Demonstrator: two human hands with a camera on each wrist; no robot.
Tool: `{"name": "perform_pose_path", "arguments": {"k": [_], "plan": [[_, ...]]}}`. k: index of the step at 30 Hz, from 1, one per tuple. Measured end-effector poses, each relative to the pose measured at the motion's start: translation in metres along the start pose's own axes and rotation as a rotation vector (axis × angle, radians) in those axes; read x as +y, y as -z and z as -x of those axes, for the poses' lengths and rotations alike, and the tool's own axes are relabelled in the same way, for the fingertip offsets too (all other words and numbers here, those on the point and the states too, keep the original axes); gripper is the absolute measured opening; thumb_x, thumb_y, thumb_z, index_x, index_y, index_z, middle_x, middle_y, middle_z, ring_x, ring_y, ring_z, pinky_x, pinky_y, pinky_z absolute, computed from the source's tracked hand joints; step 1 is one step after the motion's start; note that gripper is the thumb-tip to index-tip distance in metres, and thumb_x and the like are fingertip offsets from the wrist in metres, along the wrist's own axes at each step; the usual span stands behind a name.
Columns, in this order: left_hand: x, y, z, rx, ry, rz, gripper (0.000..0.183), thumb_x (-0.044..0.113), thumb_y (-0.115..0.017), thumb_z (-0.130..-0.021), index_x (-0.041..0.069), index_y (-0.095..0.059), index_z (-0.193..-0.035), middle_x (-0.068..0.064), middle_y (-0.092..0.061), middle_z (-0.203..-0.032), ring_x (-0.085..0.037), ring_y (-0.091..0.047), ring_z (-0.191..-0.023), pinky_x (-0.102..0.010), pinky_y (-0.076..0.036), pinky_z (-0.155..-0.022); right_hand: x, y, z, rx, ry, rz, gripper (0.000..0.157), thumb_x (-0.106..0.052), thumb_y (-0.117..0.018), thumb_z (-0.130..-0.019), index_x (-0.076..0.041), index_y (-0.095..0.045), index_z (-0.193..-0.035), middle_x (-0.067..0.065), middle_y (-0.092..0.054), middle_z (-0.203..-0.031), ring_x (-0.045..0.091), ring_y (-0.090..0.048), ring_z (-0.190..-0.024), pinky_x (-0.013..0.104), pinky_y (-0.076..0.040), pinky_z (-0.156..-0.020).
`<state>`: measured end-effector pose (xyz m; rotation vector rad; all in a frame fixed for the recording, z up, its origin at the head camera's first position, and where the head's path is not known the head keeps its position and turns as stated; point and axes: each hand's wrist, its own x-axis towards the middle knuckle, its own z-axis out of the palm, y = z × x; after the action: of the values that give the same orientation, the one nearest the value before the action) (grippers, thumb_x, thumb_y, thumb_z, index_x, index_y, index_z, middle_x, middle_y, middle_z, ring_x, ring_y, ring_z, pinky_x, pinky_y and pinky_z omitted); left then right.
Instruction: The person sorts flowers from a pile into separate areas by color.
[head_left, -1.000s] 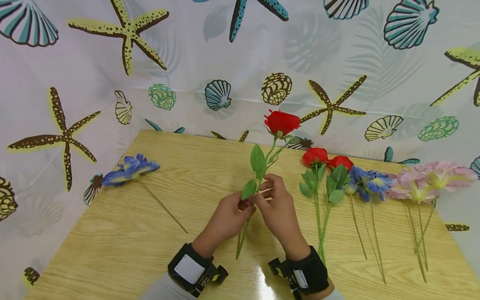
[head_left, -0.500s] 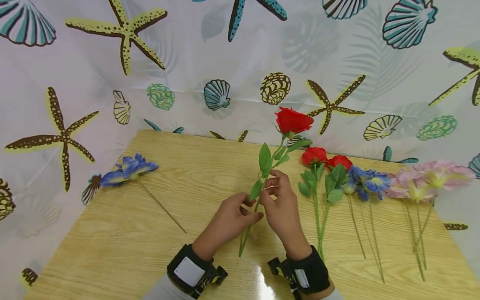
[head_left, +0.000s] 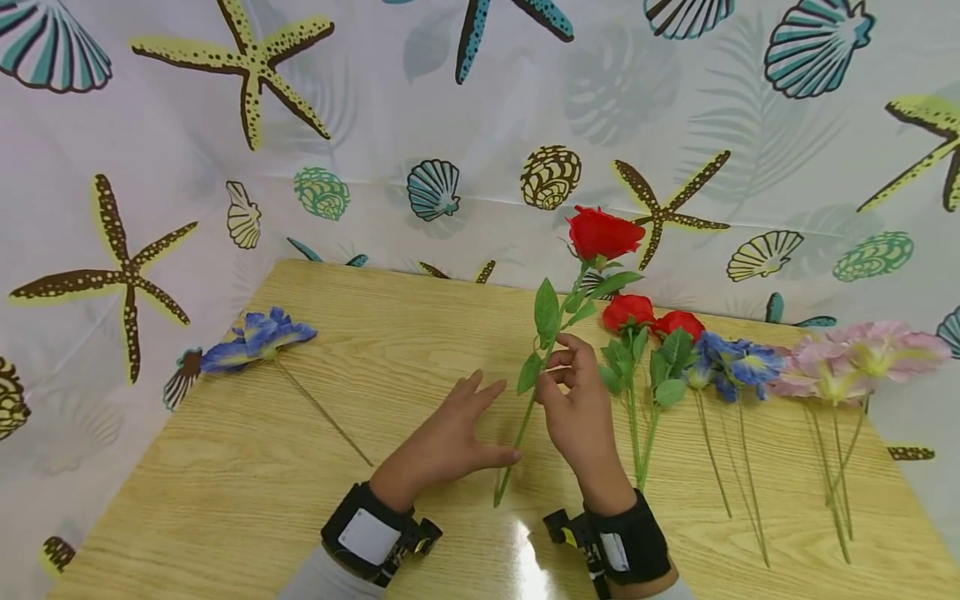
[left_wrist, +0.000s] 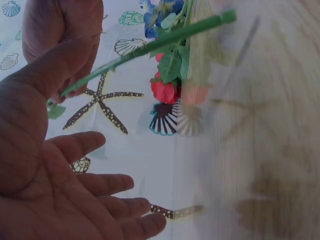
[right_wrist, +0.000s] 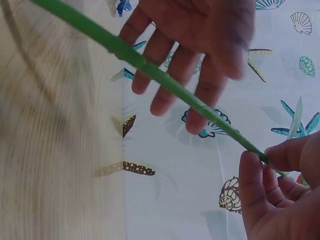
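Observation:
A red artificial rose [head_left: 604, 234] with a long green stem leans up and to the right over the table. My right hand [head_left: 581, 408] pinches its stem below the leaves; the right wrist view shows thumb and fingertips meeting on the green stem [right_wrist: 170, 82]. Just left of the stem, my left hand [head_left: 450, 437] has its fingers spread. In the left wrist view the left palm [left_wrist: 60, 195] faces the stem [left_wrist: 150, 47], fingers extended and holding nothing. The stem's cut end points down toward the front of the table.
Two red roses [head_left: 628, 312] lie right of the right hand, beside blue flowers [head_left: 750, 367] and pink flowers [head_left: 885, 354]. A single blue flower [head_left: 262, 337] lies at the left of the wooden table [head_left: 225, 500]. A shell-patterned curtain [head_left: 480, 125] stands behind.
The left hand has let go of the stem, spread its fingers and drawn back left. The right hand has moved the rose to the right and slightly up.

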<state>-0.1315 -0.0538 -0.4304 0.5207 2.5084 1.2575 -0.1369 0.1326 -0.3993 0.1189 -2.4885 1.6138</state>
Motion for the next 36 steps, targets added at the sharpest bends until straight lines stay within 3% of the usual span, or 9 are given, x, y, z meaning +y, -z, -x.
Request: {"name": "perform_pose_path", "arguments": {"k": [7,15,19,26,30,36], "plan": [[-0.011,0.005,0.0,0.117,0.082,-0.073,0.076,0.032,-0.074,-0.091,0.006,-0.039,-0.152,-0.027,-0.022,-0.158,-0.049,-0.011,-0.146,-0.064,-0.027,-0.109,0.005,0.018,-0.007,0.019,-0.069,-0.044,0.047,-0.005,-0.048,-0.101,-0.009,-0.038,-0.147,0.01,-0.048,-0.117,0.024,-0.056,-0.096,0.03,-0.047,-0.066],[-0.024,0.017,0.0,0.207,0.139,-0.156,0.071,0.03,-0.074,-0.091,0.0,-0.043,-0.149,-0.031,-0.027,-0.155,-0.053,-0.016,-0.143,-0.065,-0.026,-0.109,0.009,0.053,-0.016,0.056,-0.213,-0.123,0.051,-0.003,-0.049,-0.1,-0.008,-0.036,-0.149,0.01,-0.045,-0.113,0.016,-0.053,-0.086,0.027,-0.052,-0.07],[-0.03,0.025,0.002,0.247,0.174,-0.182,0.067,0.028,-0.072,-0.092,-0.003,-0.046,-0.145,-0.033,-0.03,-0.152,-0.056,-0.015,-0.142,-0.065,-0.024,-0.11,0.016,0.071,-0.018,0.095,-0.266,-0.103,0.052,-0.005,-0.049,-0.1,-0.007,-0.036,-0.15,0.007,-0.044,-0.111,0.013,-0.051,-0.083,0.024,-0.051,-0.067],[-0.044,0.041,0.01,0.348,0.276,-0.257,0.063,0.029,-0.07,-0.093,-0.007,-0.049,-0.141,-0.038,-0.037,-0.144,-0.06,-0.025,-0.136,-0.066,-0.028,-0.106,0.036,0.1,-0.018,0.113,-0.316,0.058,0.052,-0.008,-0.048,-0.101,-0.006,-0.035,-0.152,0.008,-0.045,-0.113,0.014,-0.054,-0.081,0.03,-0.053,-0.068],[-0.05,0.047,0.013,0.389,0.336,-0.293,0.066,0.033,-0.068,-0.094,-0.01,-0.047,-0.14,-0.039,-0.04,-0.136,-0.059,-0.031,-0.129,-0.064,-0.031,-0.102,0.047,0.113,-0.017,0.08,-0.342,0.197,0.054,-0.009,-0.045,-0.101,-0.003,-0.033,-0.153,0.013,-0.047,-0.118,0.02,-0.058,-0.081,0.037,-0.054,-0.071],[-0.055,0.057,0.021,0.403,0.396,-0.33,0.069,0.034,-0.063,-0.097,-0.016,-0.042,-0.139,-0.045,-0.033,-0.128,-0.06,-0.029,-0.121,-0.064,-0.031,-0.096,0.063,0.122,-0.016,-0.006,-0.358,0.363,0.054,-0.01,-0.044,-0.101,0.002,-0.031,-0.152,0.024,-0.049,-0.126,0.023,-0.053,-0.072,0.037,-0.045,-0.059]]}}
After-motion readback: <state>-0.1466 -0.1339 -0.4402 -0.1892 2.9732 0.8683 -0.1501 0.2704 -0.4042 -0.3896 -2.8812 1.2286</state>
